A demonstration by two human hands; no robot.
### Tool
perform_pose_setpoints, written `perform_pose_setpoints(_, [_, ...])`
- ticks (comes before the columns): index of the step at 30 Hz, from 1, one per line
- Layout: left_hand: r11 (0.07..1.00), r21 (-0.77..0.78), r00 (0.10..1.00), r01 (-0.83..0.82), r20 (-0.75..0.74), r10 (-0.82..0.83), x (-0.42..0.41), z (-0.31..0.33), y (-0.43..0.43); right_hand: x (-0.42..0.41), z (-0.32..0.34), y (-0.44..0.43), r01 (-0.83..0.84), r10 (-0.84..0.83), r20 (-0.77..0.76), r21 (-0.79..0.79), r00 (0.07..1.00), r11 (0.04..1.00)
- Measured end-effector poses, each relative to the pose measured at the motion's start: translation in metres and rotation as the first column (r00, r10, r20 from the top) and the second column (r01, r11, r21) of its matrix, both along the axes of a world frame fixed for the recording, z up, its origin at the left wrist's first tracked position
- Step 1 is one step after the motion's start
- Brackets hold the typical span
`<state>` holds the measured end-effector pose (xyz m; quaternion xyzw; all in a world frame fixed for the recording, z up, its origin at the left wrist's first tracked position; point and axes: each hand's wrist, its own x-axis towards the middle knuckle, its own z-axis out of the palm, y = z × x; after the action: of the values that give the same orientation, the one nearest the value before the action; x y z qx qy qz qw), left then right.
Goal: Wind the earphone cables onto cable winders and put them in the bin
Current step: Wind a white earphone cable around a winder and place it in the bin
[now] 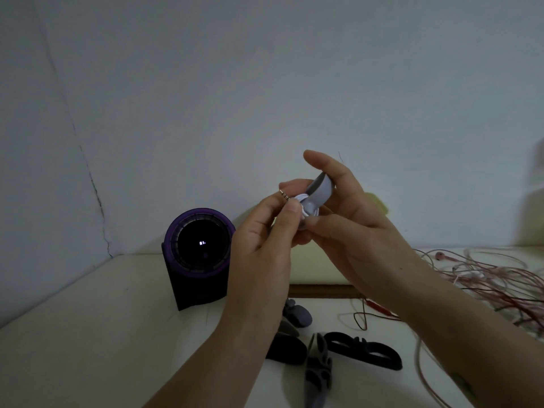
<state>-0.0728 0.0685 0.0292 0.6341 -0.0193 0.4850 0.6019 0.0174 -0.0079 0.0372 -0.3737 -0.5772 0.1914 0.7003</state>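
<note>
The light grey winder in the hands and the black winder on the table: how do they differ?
The light grey plastic cable winder is held aloft, with white cable wound on it. The black plastic cable winder lies bare on the cream table. Both are cable winders.

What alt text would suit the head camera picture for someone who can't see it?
Two hands hold a grey cable winder above a table: the right hand grips it, the left hand pinches the plug of the white cable wound on it. Spare winders and tangled pink cables lie below.
</note>
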Motion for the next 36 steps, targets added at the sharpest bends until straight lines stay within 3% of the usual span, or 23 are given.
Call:
perform_pose_setpoints(6, [0.98, -0.115, 0.987, 0.161, 0.034, -0.158, -0.001, 0.006, 0.001, 0.001, 0.007, -0.008, 0.055, -0.054, 0.07, -0.015, 0.996, 0.998])
perform_pose_setpoints(10, [0.938, -0.206, 0.96, 0.28, 0.084, -0.269, -0.001, 0.006, -0.003, -0.004, 0.007, -0.006, 0.101, -0.102, 0.027, 0.018, 0.994, 0.995])
perform_pose_setpoints(13, [0.892, -0.28, 0.934, 0.356, 0.118, -0.336, -0.001, 0.008, -0.005, -0.004, 0.008, -0.008, 0.036, -0.036, -0.017, -0.001, 0.999, 0.999])
perform_pose_setpoints(16, [0.884, -0.304, 0.935, 0.354, 0.139, -0.327, 0.0, 0.008, -0.006, -0.003, 0.006, -0.006, -0.046, 0.046, -0.148, 0.003, 0.988, 0.999])
perform_pose_setpoints(26, [0.885, -0.316, 0.94, 0.342, 0.124, -0.319, 0.002, 0.004, -0.001, 0.004, 0.001, -0.002, -0.027, 0.027, -0.021, -0.014, 0.999, 1.0])
perform_pose_setpoints(33, [0.888, -0.379, 0.962, 0.26, 0.028, -0.27, 0.009, 0.004, 0.005, 0.022, 0.005, -0.006, 0.057, -0.066, -0.053, -0.157, 0.996, 0.986])
perform_pose_setpoints(36, [0.88, -0.403, 0.964, 0.253, 0.027, -0.264, 0.008, 0.005, 0.016, 0.029, 0.005, -0.007, 0.236, -0.236, 0.024, -0.195, 0.971, 0.952])
